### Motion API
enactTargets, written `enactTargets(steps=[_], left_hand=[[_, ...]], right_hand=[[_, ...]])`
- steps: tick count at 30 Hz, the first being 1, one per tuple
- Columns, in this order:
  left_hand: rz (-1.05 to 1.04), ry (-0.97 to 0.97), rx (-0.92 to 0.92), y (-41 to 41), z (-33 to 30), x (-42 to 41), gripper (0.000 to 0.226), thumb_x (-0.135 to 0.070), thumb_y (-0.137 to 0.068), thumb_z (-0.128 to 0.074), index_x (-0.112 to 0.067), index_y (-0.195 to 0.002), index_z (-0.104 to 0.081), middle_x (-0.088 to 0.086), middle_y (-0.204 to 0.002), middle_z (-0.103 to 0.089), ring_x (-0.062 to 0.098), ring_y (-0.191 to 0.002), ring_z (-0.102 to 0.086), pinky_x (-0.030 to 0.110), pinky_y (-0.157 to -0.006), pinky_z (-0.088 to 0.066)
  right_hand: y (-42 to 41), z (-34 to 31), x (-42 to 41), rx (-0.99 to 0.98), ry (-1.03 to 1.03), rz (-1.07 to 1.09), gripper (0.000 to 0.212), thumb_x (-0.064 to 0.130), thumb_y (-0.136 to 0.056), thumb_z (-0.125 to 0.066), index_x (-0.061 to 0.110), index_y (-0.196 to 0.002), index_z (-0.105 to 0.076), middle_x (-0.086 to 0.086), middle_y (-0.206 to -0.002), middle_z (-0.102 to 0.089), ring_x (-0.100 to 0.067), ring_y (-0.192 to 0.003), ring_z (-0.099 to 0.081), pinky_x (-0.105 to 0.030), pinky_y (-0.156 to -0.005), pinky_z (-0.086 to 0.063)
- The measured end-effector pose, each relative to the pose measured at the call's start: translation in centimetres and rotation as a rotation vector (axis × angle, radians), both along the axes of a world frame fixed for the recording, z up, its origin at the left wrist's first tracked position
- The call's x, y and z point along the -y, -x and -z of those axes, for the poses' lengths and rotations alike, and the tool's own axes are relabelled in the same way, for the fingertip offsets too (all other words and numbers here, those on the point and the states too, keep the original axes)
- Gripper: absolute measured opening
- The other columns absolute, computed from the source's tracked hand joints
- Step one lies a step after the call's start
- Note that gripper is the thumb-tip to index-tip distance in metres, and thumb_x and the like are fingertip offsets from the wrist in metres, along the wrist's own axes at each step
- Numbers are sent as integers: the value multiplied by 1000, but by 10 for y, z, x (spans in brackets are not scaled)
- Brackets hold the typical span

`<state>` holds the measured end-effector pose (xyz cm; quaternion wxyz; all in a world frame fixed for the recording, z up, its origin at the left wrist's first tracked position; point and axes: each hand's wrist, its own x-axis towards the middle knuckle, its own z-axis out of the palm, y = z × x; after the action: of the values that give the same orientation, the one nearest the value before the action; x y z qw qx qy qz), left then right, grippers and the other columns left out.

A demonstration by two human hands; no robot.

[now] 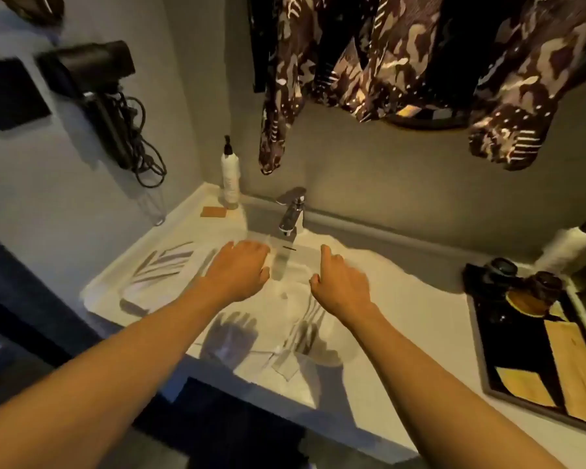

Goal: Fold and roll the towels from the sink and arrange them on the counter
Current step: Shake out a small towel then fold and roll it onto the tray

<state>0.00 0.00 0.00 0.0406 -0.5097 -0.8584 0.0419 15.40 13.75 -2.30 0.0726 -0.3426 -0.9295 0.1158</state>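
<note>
White towels (285, 319) with grey stripe bands lie spread over the sink, and another white striped towel (156, 269) lies on the counter to the left. My left hand (241, 269) rests palm down on the cloth just left of the faucet, fingers spread. My right hand (339, 282) hovers over the towel to the right of the faucet, fingers loosely curled and the index finger extended. Neither hand grips anything. The sink basin itself is hidden under the cloth.
A chrome faucet (291, 211) stands between the hands at the back. A white pump bottle (230, 177) and an orange card (214, 211) sit back left. A dark tray (538, 350) with jars is on the right. A hair dryer (95, 72) hangs on the wall. Patterned clothes (403, 62) hang overhead.
</note>
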Motion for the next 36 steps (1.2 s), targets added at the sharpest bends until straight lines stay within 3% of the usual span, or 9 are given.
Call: enactTargets(steps=[5, 7, 11, 15, 20, 24, 28, 31, 36], left_hand=[[-165, 449, 601, 23, 95, 5, 56, -56, -87, -56, -26, -134, -50, -2, -132, -54, 25, -116, -56, 37, -93, -48], [-139, 544, 657, 21, 124, 11, 61, -54, -80, -65, -25, -131, -50, -2, -122, -57, 23, -109, -57, 38, -90, -50], [-103, 519, 580, 24, 152, 14, 29, -32, -87, -56, -23, -115, -61, 1, -109, -65, 24, -99, -61, 42, -83, -51], [-92, 448, 506, 38, 138, 4, 21, -20, -93, -49, -18, -105, -66, 8, -103, -68, 29, -92, -63, 40, -77, -53], [-71, 281, 376, 55, 94, -12, 8, -23, -90, -52, -16, -89, -50, 8, -97, -59, 29, -86, -58, 37, -68, -44], [-74, 124, 137, 76, 52, -16, 23, -3, -81, -61, -12, -101, -54, 11, -103, -60, 35, -94, -60, 37, -62, -40], [-77, -196, 171, 88, 0, -21, 18, -9, -78, -64, -21, -86, -54, 9, -89, -65, 35, -83, -62, 39, -66, -52], [34, -306, 180, 83, -42, -46, 25, -20, -78, -73, -27, -83, -50, 7, -92, -67, 33, -85, -63, 40, -68, -54], [223, -232, 161, 38, -84, -108, 24, -1, -78, -59, -16, -74, -41, 19, -84, -65, 39, -81, -62, 42, -62, -47]], right_hand=[[50, 98, -4, 274, 407, -211, 49, 37, -95, -41, 16, -139, -37, -17, -132, -55, -37, -114, -56, -43, -90, -49], [60, 129, 5, 389, 527, -323, 47, 45, -96, -40, 12, -129, -49, -16, -129, -57, -33, -113, -56, -40, -90, -48], [67, 165, 25, 514, 627, -499, 67, 65, -87, -42, 12, -126, -50, -13, -126, -60, -32, -109, -57, -36, -79, -43], [71, 162, 21, 452, 569, -521, 45, 50, -97, -38, 13, -119, -51, -16, -118, -61, -34, -102, -58, -33, -70, -35], [84, 104, -8, 222, 496, -536, 29, 35, -101, -36, 14, -108, -56, -18, -103, -64, -36, -92, -61, -41, -71, -46], [85, 38, -38, -35, 247, -492, 18, 27, -100, -34, 15, -89, -41, -20, -90, -62, -40, -80, -58, -44, -64, -47], [60, -29, -64, -150, 4, -485, 14, 32, -99, -37, 21, -90, -33, -23, -86, -63, -45, -72, -56, -49, -61, -48], [10, -73, -92, -143, -127, -360, 14, 25, -95, -41, 20, -87, -31, -24, -81, -62, -48, -71, -53, -49, -58, -47], [-101, -128, -145, 8, -312, -151, 13, 17, -86, -52, 15, -90, -39, -21, -90, -63, -45, -77, -56, -40, -55, -36]])
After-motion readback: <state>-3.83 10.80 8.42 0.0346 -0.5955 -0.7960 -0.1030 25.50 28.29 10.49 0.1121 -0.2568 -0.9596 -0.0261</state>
